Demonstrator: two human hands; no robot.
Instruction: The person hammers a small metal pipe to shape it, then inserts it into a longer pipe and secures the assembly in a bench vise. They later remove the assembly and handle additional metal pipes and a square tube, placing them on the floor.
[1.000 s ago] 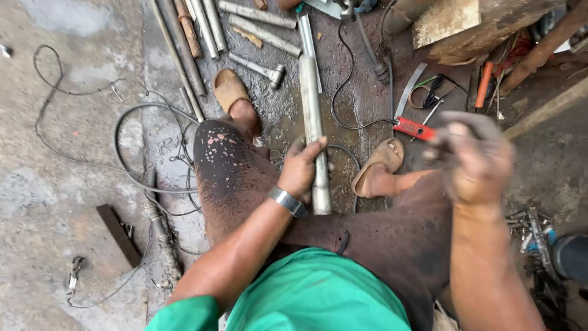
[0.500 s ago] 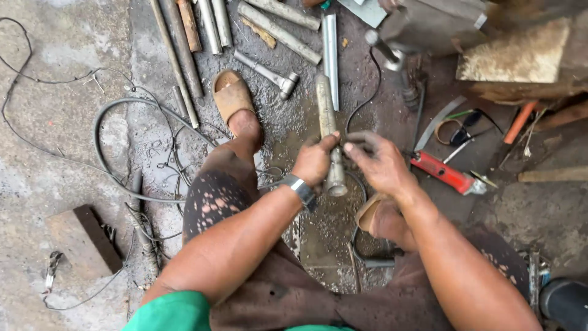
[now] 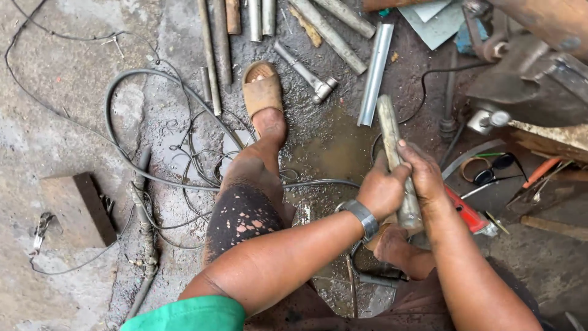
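Both hands grip one dull metal pipe (image 3: 390, 132) that points away from me over the wet ground. My left hand (image 3: 383, 187), with a metal watch at the wrist, is wrapped around its left side. My right hand (image 3: 424, 175) closes over it from the right, fingers across the top. The pipe's near end (image 3: 409, 217) sticks out below the hands, above my right foot. My left foot in a tan sandal (image 3: 262, 92) rests further ahead to the left.
Several metal rods and pipes (image 3: 334, 34) lie at the top. A grey cable (image 3: 153, 153) loops on the left beside a dark block (image 3: 86, 208). A red-handled tool (image 3: 468, 211), dark glasses (image 3: 493, 171) and a heavy metal machine (image 3: 527, 86) sit on the right.
My right hand came in from the right and closed on the pipe next to my left hand. The pipe's far end has swung slightly to the right, and the view has moved closer.
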